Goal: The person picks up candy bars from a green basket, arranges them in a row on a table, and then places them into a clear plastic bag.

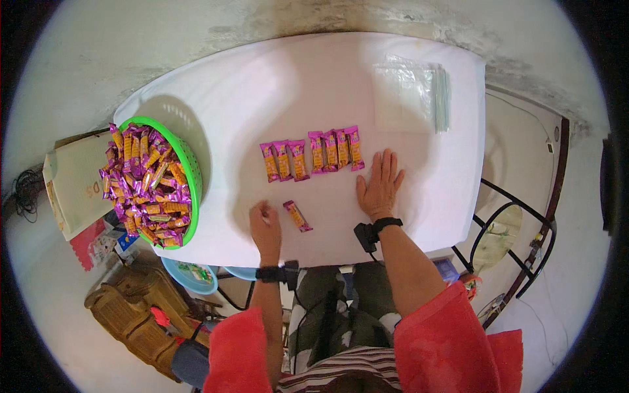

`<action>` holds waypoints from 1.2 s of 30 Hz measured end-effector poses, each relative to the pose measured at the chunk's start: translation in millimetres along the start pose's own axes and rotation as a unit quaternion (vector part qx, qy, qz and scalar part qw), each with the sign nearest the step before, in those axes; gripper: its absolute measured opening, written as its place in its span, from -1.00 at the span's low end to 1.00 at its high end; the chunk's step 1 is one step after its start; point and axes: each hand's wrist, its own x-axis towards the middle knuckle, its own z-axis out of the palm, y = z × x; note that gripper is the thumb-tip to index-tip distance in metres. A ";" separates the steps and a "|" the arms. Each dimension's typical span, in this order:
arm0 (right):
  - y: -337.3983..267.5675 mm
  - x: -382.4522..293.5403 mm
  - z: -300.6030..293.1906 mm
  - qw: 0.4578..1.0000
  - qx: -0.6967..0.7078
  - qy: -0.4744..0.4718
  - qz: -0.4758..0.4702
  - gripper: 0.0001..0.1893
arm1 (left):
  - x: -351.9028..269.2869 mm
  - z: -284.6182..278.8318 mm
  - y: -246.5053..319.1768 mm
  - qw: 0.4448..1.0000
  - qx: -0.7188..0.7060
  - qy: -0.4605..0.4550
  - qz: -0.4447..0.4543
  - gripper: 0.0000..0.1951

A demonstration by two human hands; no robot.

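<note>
My right hand (381, 187) lies flat on the white-covered table (334, 245), fingers spread and holding nothing. It is just right of a row of wrapped snack bars in purple and orange. Three bars (283, 161) form the left group of that row, and several bars (336, 150) stand close together in the right group. Nearer to me, a single wrapped bar (297, 216) is set at a slant. Left of it is my left hand (265, 226), its fingers curled and slightly blurred. Whether anything is inside them is hidden.
A green plastic basket (195, 182) heaped with the same bars sits at the table's left edge. Clear plastic bags (413, 96) are stacked at the back right. Below the table are a blue basin (191, 275) and a carved wooden chair (132, 319). A black metal frame (511, 236) stands at right.
</note>
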 end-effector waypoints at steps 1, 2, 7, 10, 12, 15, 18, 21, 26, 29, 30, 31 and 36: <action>1.3 -0.2 1.6 1.000 -0.006 0.001 -0.001 -0.29 | -14.9 0.4 -2.3 0.999 -0.004 -0.029 -0.022 -0.71; 2.8 -0.5 2.8 1.000 -0.012 0.002 -0.002 -0.29 | -29.6 2.7 -3.4 0.998 -0.007 -0.057 -0.017 -0.65; 0.1 -0.3 1.7 1.000 0.005 -0.016 0.004 -0.28 | -52.4 22.9 31.5 0.999 0.034 -0.022 -0.028 -0.58; -2.8 0.9 1.3 1.000 0.002 -0.018 0.003 -0.27 | -48.2 27.0 23.3 0.998 0.041 -0.018 -0.033 -0.61; -4.5 1.3 1.2 1.000 0.000 -0.019 0.003 -0.26 | -46.2 25.0 18.8 0.998 0.051 -0.013 -0.033 -0.62; -3.2 1.1 1.5 1.000 -0.020 -0.018 0.007 -0.25 | -42.9 15.8 17.8 0.996 0.015 -0.041 -0.075 -0.67; -2.0 0.8 1.0 0.999 -0.021 -0.032 0.014 -0.25 | -31.5 -4.2 12.8 0.972 0.185 -0.018 0.143 -0.71; -2.5 1.1 1.5 1.000 -0.015 -0.021 0.011 -0.25 | -18.7 -18.3 17.0 0.902 0.332 0.053 0.271 -0.69; 0.3 0.3 1.9 1.000 0.003 -0.006 0.006 -0.25 | -32.2 -14.6 18.9 0.999 -0.012 0.014 -0.035 -0.53; -1.5 0.8 2.2 1.000 0.000 -0.011 0.004 -0.26 | -33.7 7.3 15.3 0.983 -0.136 0.009 -0.122 -0.46; -3.1 1.4 1.4 1.000 0.000 -0.010 0.004 -0.26 | -28.3 15.3 13.1 0.990 -0.090 0.042 -0.101 -0.43; -5.3 1.3 0.6 1.000 0.004 -0.017 0.008 -0.26 | -24.7 17.4 9.3 0.990 -0.090 0.043 -0.100 -0.43; 1.6 0.2 1.7 1.000 0.005 -0.016 0.014 -0.26 | 13.1 12.4 17.9 0.991 -0.047 0.078 -0.099 -0.59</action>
